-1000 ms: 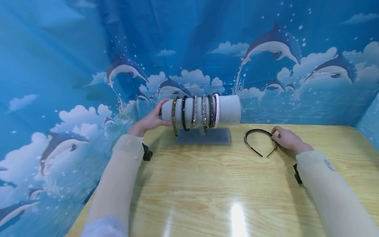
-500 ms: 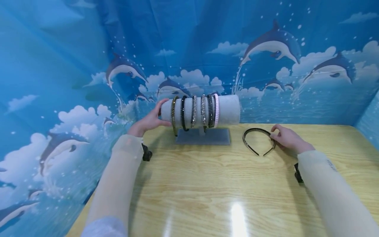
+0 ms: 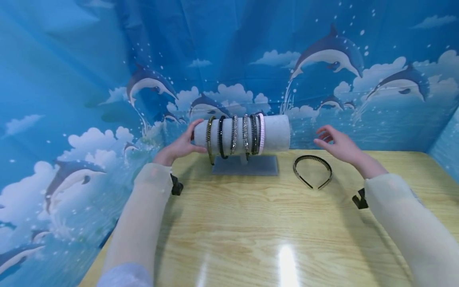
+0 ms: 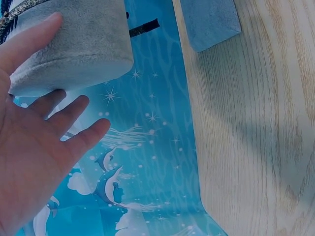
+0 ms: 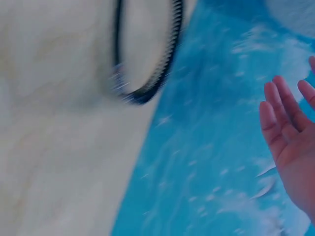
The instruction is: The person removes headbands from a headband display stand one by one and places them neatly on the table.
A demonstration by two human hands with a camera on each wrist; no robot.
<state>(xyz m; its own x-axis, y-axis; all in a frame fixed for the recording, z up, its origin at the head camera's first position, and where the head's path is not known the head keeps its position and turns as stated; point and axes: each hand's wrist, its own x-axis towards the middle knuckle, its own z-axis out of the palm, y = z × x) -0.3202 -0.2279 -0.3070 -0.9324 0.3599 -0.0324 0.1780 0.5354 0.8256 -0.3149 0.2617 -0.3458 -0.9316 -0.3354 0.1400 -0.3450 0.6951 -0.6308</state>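
Observation:
A headband display stand has a grey padded roll with several headbands around it, among them a gold one, a black one and a pink one. My left hand holds the roll's left end, thumb in front; in the left wrist view the other fingers spread past the end, partly hidden. Off to the right, a dark toothed headband lies on the table. Above and behind it my right hand is raised, fingers loosely bent, touching nothing.
The stand's flat grey base rests on the wood-grain table near its back edge. A blue dolphin-print sheet hangs close behind and along the left side.
My right hand has let go of the dark headband and risen away from it. Before that, the headband shifted slightly left. The left hand stays at the roll's end.

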